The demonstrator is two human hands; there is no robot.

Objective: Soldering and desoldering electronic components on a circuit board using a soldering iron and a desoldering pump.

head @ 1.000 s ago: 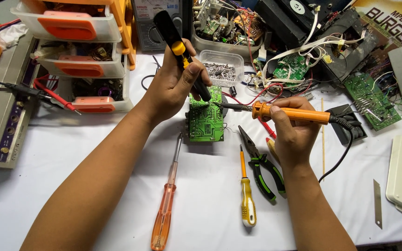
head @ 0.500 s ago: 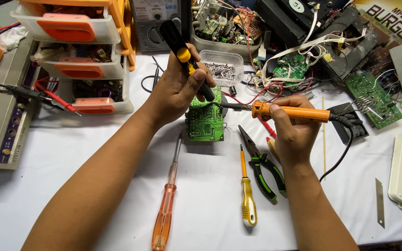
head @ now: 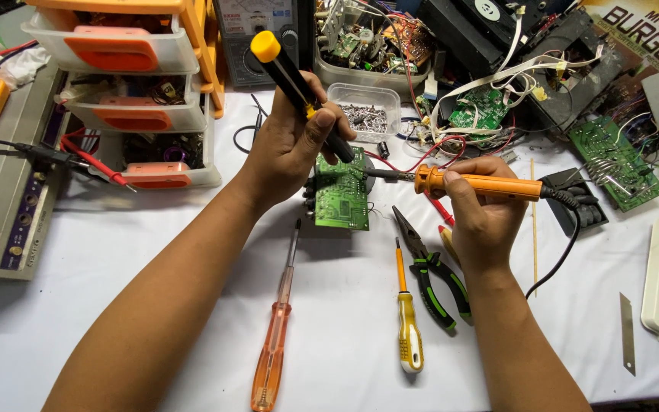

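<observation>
The green circuit board stands on its edge on the white table, in the middle of the view. The left hand is at its 10 o'clock, and its fingers are closed tight around a black pump tool with a yellow top; the tool's tip points down at the board. The right hand is at the board's 3 o'clock, closed around the orange soldering iron. The iron's metal tip touches the board.

It looks like the solder-melting step. The next move likely needs both tips held steady on one small spot.

At the board's 12 o'clock sits a small clear box full of little metal screws. At 10 o'clock are clear drawers with orange fronts holding small parts. Nearer the person lie an orange screwdriver, a yellow screwdriver and green pliers.
</observation>
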